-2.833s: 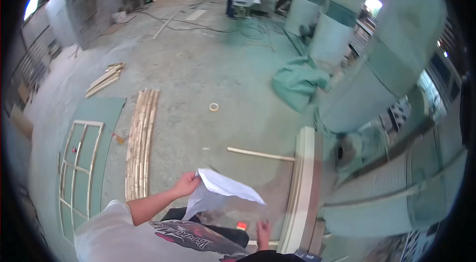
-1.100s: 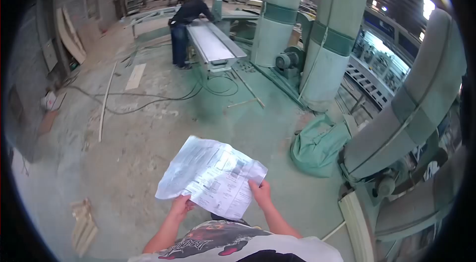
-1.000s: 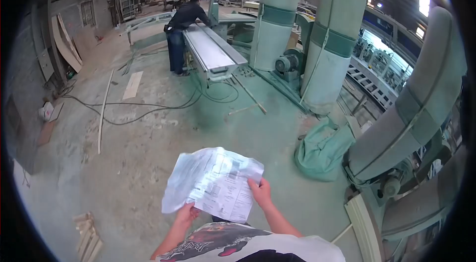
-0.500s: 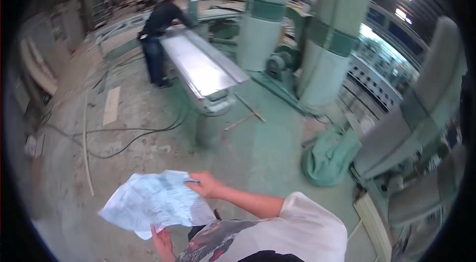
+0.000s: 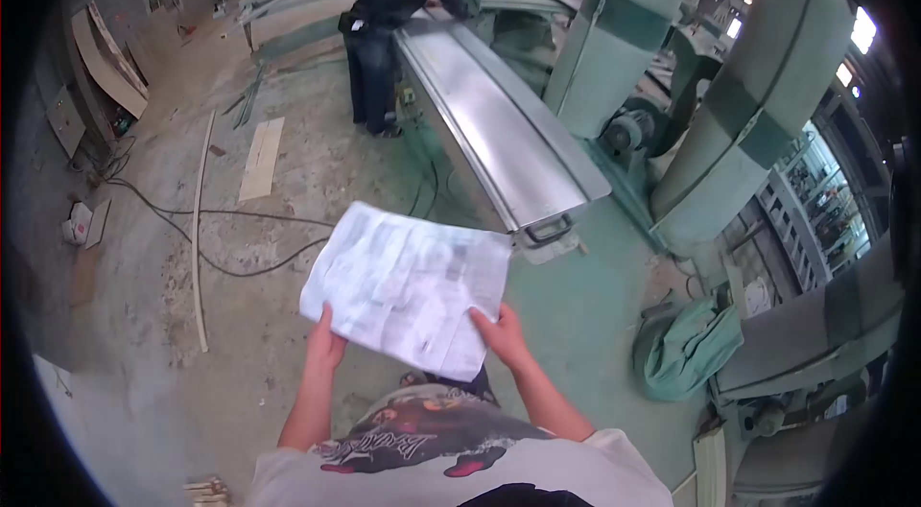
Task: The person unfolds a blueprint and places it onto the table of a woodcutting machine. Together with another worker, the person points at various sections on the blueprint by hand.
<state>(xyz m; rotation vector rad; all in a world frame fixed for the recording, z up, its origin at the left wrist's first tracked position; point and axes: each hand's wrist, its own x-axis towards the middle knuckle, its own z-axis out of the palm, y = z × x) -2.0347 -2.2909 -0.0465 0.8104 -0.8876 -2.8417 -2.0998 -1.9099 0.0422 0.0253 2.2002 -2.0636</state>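
Observation:
A creased, printed sheet of paper (image 5: 408, 282) is spread out in front of my body, its print too small to read. My left hand (image 5: 327, 342) grips its lower left edge, thumb on top and fingers underneath. At the lower right edge my right hand (image 5: 501, 334) pinches the sheet the same way. The fingers beneath the paper are hidden on both sides. Beyond the sheet's upper right corner lies the near end of a long metal sliding table (image 5: 508, 133) with a black handle (image 5: 549, 231).
A person in dark clothes (image 5: 393, 13) leans over the table's far end. Cables (image 5: 245, 272), a long strip (image 5: 199, 229) and a board (image 5: 261, 159) lie on the floor at left. Dust-collector bags (image 5: 739, 114), a motor (image 5: 628, 130) and a green sack (image 5: 686, 353) stand right.
The paper has come up and right, straightened and facing me more squarely. My right hand has shifted from its upper right edge to the lower right. The view has turned left.

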